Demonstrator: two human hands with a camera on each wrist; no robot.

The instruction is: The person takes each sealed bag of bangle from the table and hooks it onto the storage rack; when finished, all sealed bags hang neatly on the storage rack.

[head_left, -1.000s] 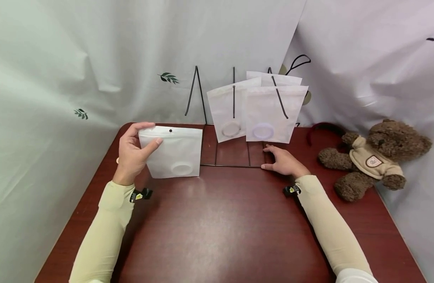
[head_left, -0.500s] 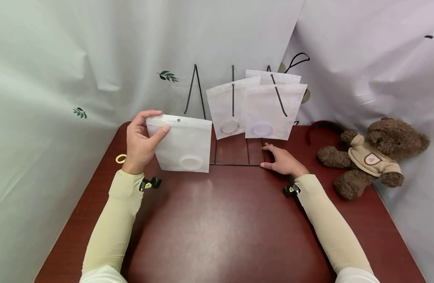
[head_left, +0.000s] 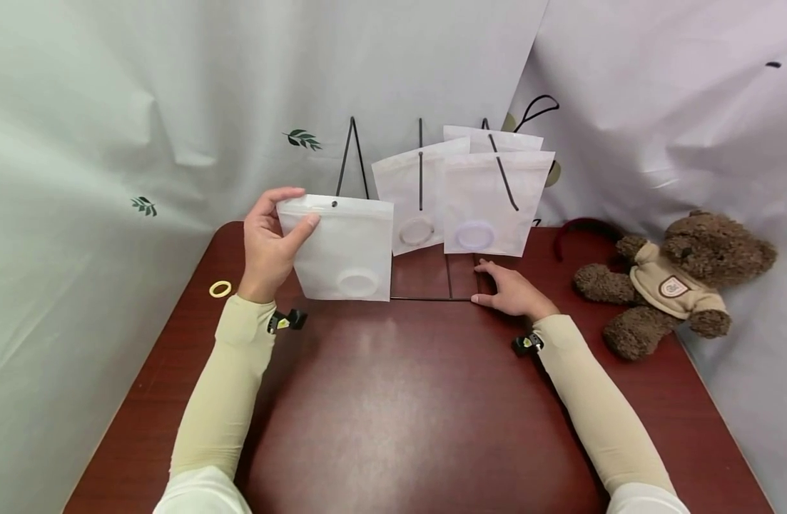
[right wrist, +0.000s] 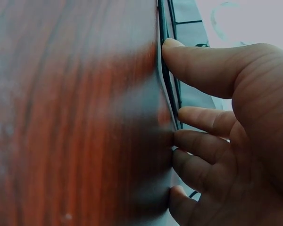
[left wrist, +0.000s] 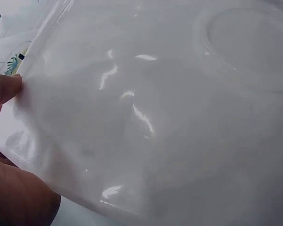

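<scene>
By its upper left edge, my left hand [head_left: 269, 246] holds a white zip bag [head_left: 332, 246], thumb in front and fingers behind. A ring shape [head_left: 357, 283] shows through the bag's lower part. The bag's punched hole lines up with the front end of the left hook [head_left: 353, 153] of a black wire display rack [head_left: 429, 298]; whether the hook passes through, I cannot tell. My right hand [head_left: 514, 291] rests at the rack's front right corner, thumb [right wrist: 198, 66] and index fingertip against the wire, other fingertips on the table.
On the other hooks hang several white bags [head_left: 496, 203] with rings inside. A yellow ring [head_left: 220, 289] lies on the table at left. To the right sit a brown teddy bear [head_left: 672, 285] and a dark red headband [head_left: 586, 225]. Curtains [head_left: 194, 86] stand behind.
My left hand has carried the white bag right, up and away from me to the left hook, leaving the yellow ring in plain sight. My right hand stays at the rack.
</scene>
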